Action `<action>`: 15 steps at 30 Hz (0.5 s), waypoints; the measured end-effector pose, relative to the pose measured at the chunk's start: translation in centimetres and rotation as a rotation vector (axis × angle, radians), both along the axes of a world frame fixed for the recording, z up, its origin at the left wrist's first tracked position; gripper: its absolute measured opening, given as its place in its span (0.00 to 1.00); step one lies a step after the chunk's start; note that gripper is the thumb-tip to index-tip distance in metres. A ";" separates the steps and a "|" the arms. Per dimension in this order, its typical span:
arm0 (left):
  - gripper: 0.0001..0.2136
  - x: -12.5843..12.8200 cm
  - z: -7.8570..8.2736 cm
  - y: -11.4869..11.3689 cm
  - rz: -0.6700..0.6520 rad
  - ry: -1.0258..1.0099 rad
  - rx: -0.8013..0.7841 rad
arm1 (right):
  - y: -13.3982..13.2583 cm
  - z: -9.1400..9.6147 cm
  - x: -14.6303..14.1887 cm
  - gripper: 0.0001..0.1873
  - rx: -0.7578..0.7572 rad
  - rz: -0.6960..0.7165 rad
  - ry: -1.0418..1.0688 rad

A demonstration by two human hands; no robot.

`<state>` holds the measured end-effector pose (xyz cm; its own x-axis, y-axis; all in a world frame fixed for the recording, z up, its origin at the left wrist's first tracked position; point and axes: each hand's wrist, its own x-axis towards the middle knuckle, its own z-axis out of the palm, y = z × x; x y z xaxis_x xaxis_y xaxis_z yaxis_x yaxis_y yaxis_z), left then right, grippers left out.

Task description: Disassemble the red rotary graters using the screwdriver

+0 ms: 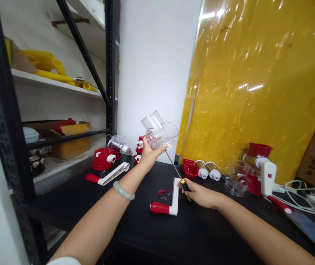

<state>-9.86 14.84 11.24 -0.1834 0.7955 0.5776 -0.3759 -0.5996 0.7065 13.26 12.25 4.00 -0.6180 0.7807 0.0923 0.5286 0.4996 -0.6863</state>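
Note:
My left hand (149, 154) is raised above the black table (135, 228) and grips a clear plastic housing (160, 130) with a tilted chute. My right hand (200, 193) rests low on the table, fingers closed round a screwdriver (177, 172) with a yellow-and-black handle; its thin shaft slants up toward the housing. Just left of that hand lies a white crank handle with a red grip (167, 206). A small red clip (161, 191) and tiny screws lie beside it.
Another crank handle (108, 176), a red base (104, 159) and a drum part (118, 145) lie at back left by a black metal shelf (13, 129). Red cups and metal drums (203, 169), an assembled red-and-white grater (259, 169), white cables (306, 197) and yellow sheeting (256, 81) are on the right.

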 end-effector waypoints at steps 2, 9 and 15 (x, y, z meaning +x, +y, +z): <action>0.40 -0.6 -0.3 0.3 -0.027 0.006 0.045 | 0.2 0.5 -0.4 0.13 0.034 0.033 -0.031; 0.43 -1.4 -1.1 1.0 -0.105 0.041 0.094 | 2.4 0.9 -0.9 0.19 0.153 0.039 -0.165; 0.45 -1.2 -1.5 1.0 -0.102 0.020 0.080 | 2.0 -0.3 -1.3 0.12 0.406 0.018 -0.187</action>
<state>-11.03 15.81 9.71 -0.0916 0.7609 0.6423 -0.4240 -0.6134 0.6663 11.97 14.21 3.66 -0.6664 0.6931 0.2746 0.6138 0.7192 -0.3256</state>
